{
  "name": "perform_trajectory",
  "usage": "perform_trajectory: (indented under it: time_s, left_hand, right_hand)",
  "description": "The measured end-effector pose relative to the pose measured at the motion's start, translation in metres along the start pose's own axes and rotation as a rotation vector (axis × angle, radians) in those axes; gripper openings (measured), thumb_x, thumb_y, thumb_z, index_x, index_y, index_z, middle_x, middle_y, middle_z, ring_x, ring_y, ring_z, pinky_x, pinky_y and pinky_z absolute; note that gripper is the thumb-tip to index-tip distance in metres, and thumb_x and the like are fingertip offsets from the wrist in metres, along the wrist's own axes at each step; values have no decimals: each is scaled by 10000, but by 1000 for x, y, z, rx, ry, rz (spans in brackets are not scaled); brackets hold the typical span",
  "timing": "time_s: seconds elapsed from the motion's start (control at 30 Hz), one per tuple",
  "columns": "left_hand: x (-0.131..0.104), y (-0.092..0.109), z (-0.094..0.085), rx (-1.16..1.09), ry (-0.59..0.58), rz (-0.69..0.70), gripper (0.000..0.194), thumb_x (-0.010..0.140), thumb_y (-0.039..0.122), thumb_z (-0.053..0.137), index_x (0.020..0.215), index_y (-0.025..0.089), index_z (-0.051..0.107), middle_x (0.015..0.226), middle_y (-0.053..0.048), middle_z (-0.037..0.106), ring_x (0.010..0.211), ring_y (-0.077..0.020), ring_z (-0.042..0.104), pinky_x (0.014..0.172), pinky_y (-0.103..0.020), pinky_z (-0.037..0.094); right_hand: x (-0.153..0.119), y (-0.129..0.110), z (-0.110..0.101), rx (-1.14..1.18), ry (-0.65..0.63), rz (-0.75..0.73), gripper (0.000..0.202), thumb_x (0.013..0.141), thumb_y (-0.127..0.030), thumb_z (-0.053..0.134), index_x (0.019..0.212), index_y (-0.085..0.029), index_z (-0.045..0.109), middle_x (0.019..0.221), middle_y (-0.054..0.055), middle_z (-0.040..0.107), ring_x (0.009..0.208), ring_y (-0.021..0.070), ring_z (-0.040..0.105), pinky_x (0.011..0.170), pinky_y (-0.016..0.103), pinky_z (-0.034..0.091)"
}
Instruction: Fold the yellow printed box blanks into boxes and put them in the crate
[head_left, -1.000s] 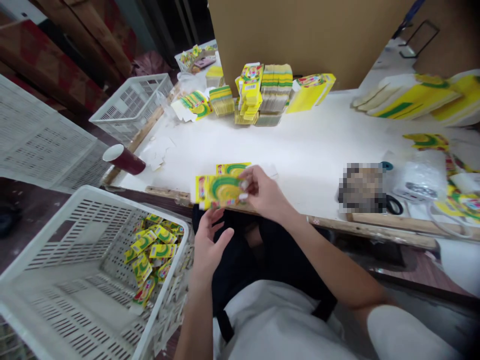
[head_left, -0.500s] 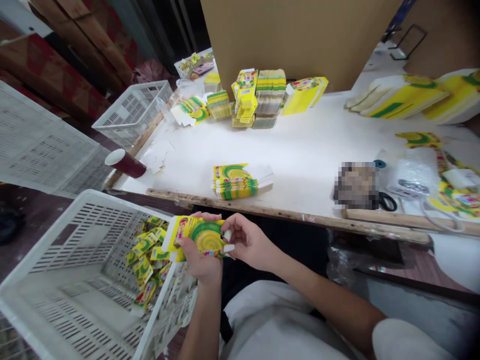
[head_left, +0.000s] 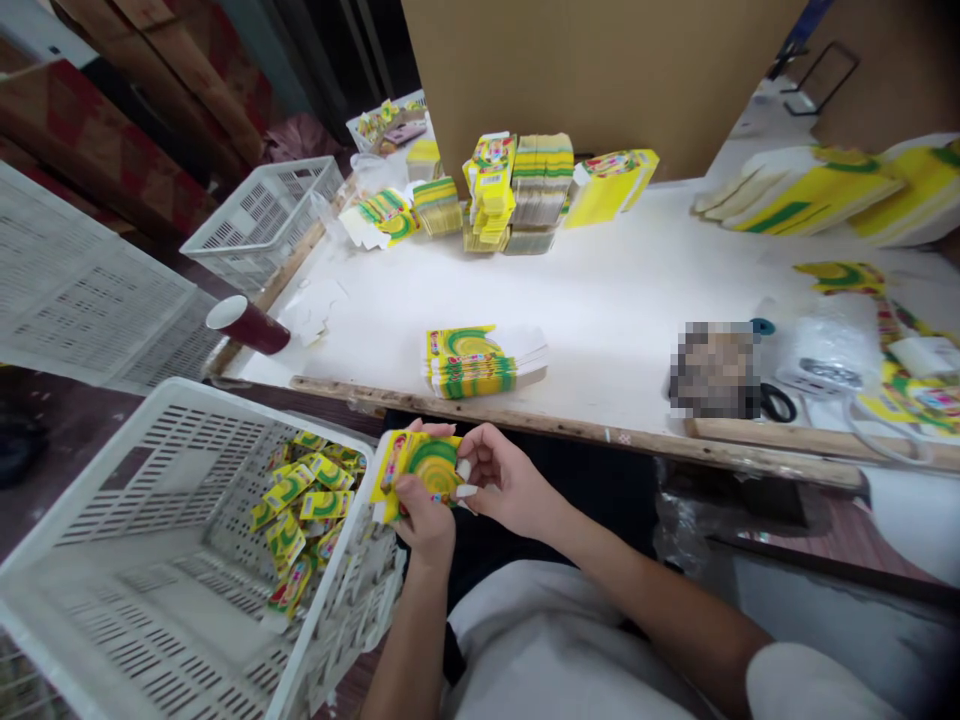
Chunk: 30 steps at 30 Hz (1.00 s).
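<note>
A small yellow and green printed carton [head_left: 431, 467] lies across my left hand [head_left: 427, 515], whose thumb presses on its face while the fingers wrap behind it. At the carton's right end, my right hand [head_left: 504, 482] pinches the edge between thumb and fingers. Just beyond, on the white table [head_left: 360, 340], rests a stack of flat matching cartons [head_left: 480, 362]. To the left, below the table edge, a white plastic crate [head_left: 187, 590] holds several yellow cartons [head_left: 300, 500] in its far right corner.
Bundled carton stacks [head_left: 517, 190] stand against a brown cardboard panel [head_left: 600, 80]. A dark red cup [head_left: 251, 325] lies tipped at the table's left edge. Scissors [head_left: 778, 403] and a clear plastic bag [head_left: 832, 340] are at the right. Another white crate [head_left: 262, 215] sits back left.
Both hands, with the carton, have shifted slightly right, the left one more. The carton's left end is now clear of the crate rim and more tilted. The table things stay put.
</note>
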<state>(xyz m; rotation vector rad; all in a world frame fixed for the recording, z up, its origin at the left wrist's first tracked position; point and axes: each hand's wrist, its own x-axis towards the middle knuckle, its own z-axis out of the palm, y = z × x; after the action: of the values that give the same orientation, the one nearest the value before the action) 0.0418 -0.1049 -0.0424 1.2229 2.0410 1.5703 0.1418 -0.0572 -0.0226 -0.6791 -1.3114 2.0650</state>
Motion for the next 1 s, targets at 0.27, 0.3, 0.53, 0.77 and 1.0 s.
perform_trajectory:
  time_s: [0.27, 0.3, 0.53, 0.77, 1.0]
  left_hand:
    - [12, 18, 4, -483, 148, -151, 458, 885, 529, 295, 1122, 218, 534, 936, -71, 632, 845, -208, 633, 763, -364, 528]
    - [13, 19, 4, -556, 143, -192, 425, 880, 520, 322, 1087, 222, 546, 902, -53, 625, 812, -194, 626, 759, -357, 523]
    - [15, 18, 5, -921, 202, -222, 238, 788, 435, 560, 881, 216, 559, 715, 21, 484, 657, -108, 507, 651, -228, 473]
    - [14, 22, 6, -852, 202, -272, 487, 629, 627, 666, 818, 198, 532, 715, 25, 451, 591, -86, 427, 528, -193, 410]
    - [15, 16, 2, -737, 215, -195, 636, 552, 751, 610, 861, 200, 534, 699, 31, 458, 566, -82, 431, 519, -200, 404]
  right_hand:
    - [-1, 1, 1, -61, -19, 1, 471, 631, -149, 713, 1006, -227, 439, 812, -35, 543, 594, 79, 497, 517, 208, 407]
    - [-2, 1, 1, -82, -19, -6, 475, 640, -138, 700, 1025, -226, 438, 802, -38, 541, 594, 82, 500, 526, 212, 410]
    - [-7, -1, 6, -272, -40, -139, 432, 633, -78, 660, 1019, -200, 510, 788, -39, 537, 668, 97, 503, 621, 225, 429]
    - [1, 7, 0, -306, 73, -124, 267, 673, -144, 666, 923, -200, 592, 729, -36, 544, 607, 93, 482, 574, 223, 417]
    - [-5, -1, -4, -310, -70, -115, 332, 672, -186, 692, 993, -175, 607, 813, -3, 558, 678, 112, 517, 603, 233, 440]
